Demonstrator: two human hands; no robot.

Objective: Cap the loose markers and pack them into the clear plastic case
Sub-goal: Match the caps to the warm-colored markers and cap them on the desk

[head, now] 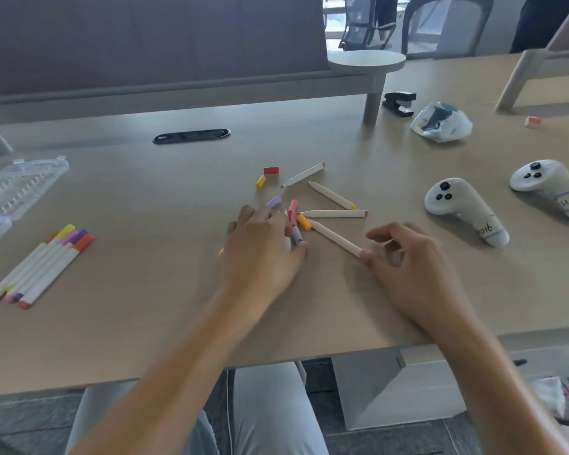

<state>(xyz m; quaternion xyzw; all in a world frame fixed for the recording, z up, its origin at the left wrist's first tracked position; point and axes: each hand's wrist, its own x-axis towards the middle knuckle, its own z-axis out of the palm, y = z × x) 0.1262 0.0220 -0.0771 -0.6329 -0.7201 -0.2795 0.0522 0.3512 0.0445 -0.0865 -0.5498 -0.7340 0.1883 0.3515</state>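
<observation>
Fingers of my right hand pinch the butt of an uncapped marker lying on the table, left hand curled over caps; seat the matching cap squarely, case far left.
</observation>
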